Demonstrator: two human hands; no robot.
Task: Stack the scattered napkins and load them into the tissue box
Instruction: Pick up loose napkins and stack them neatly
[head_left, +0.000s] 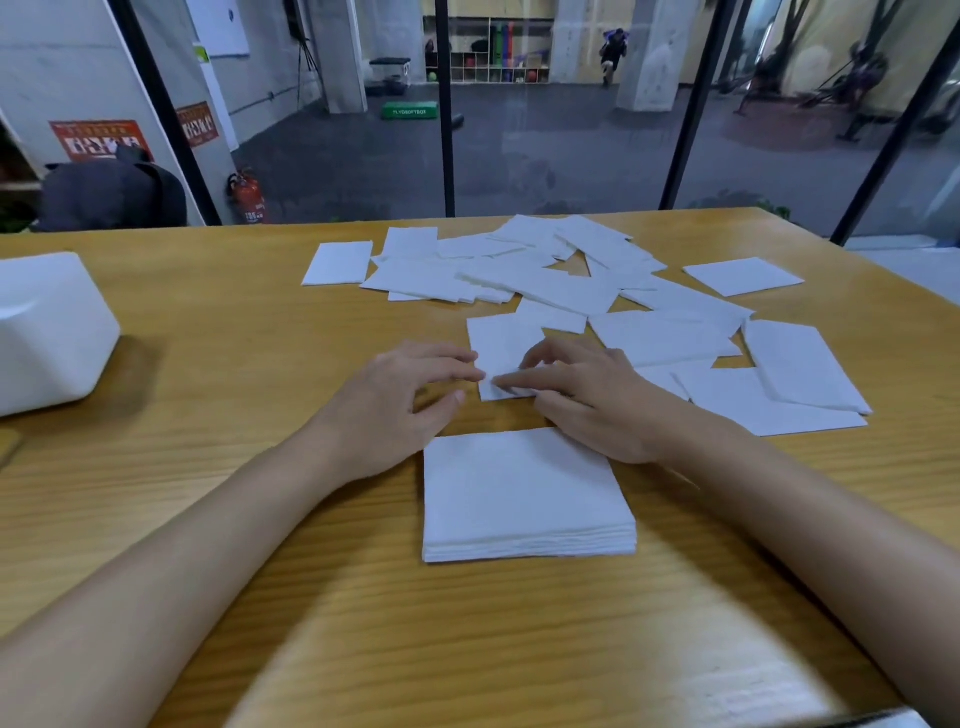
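A: How many views?
B: 1, worn on the person's head. It faces forward and down over the light-brown wooden table (208, 322); both bare forearms enter from the bottom corners.
A: How near?
B: Close. The neat stack of white paper napkins (524, 493) sits just below centre, with the left hand (395, 400) and right hand (592, 405) just beyond it.
A: And the edges?
B: The wide lens bows the table's far edge, crops the white plastic tissue box (47, 332) at the left, and reaches the black-framed glass wall (571, 156) behind.
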